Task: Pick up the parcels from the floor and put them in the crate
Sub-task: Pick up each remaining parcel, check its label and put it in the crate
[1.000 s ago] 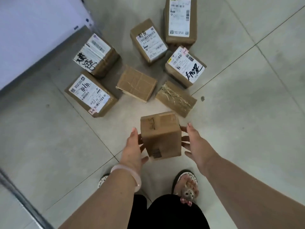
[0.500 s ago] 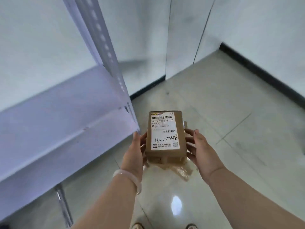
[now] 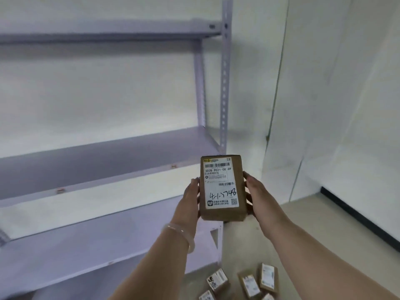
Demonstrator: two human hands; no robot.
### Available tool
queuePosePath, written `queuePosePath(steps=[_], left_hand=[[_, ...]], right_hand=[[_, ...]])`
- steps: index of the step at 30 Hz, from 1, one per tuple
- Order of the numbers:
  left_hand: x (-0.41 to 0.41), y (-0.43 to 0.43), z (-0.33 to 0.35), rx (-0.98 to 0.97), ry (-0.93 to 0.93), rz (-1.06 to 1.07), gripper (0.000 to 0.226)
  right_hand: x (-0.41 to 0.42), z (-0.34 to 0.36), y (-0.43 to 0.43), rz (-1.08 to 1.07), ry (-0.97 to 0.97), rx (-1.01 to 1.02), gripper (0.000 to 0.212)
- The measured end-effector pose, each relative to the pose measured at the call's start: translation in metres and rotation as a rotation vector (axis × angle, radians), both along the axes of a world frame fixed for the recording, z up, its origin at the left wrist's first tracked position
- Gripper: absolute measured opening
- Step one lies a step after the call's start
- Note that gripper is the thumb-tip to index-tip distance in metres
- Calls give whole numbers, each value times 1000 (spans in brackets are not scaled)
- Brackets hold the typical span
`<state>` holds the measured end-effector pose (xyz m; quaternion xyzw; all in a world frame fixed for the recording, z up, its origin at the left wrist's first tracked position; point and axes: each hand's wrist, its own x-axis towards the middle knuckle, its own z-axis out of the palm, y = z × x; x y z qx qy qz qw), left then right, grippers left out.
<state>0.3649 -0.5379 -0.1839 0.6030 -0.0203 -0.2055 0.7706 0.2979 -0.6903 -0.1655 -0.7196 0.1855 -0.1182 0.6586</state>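
Note:
A small brown cardboard parcel [image 3: 223,189] with a white shipping label and handwritten digits is held upright at chest height. My left hand [image 3: 191,197] grips its left side and my right hand [image 3: 256,193] grips its right side. Its label faces me. Several more labelled parcels [image 3: 249,282] lie on the floor at the bottom of the view, between my forearms. No crate is in view.
A pale metal shelving unit [image 3: 108,152] fills the left, its perforated upright post [image 3: 224,83] just behind the held parcel. White walls meet at a corner on the right, with a dark skirting strip [image 3: 357,215] along the grey floor.
I have lifted the parcel from near the floor to chest height and turned its label toward me. The view has swung up from the floor to the shelves.

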Motion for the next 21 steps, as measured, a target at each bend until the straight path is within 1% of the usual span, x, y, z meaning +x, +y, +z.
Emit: queuePosePath(steps=[3,6,10,14,16,18,21], left_hand=[[-27,40,31,2,-73,74,40],[-52,83,46,25,-108,171,39],[-77,146,56,57,-110,277,36],[-93,211,66,60,-142,360,34],[-99,243,67,60,-152,395,34],[-100,281,64,79,-162,429,34],[-100,347,57,104,-161,473,36]], right_hand=[[-12,29,37,105,-67,-22,53],[-20,43,76,206,-109,-32,42],[-24,44,134,303,-121,-19,28],[-24,52,197,400,-119,-35,37],[-22,57,231,445,-123,-37,35],[-20,59,268,482,-126,-26,26],[-15,53,333,536,-124,-64,29]])
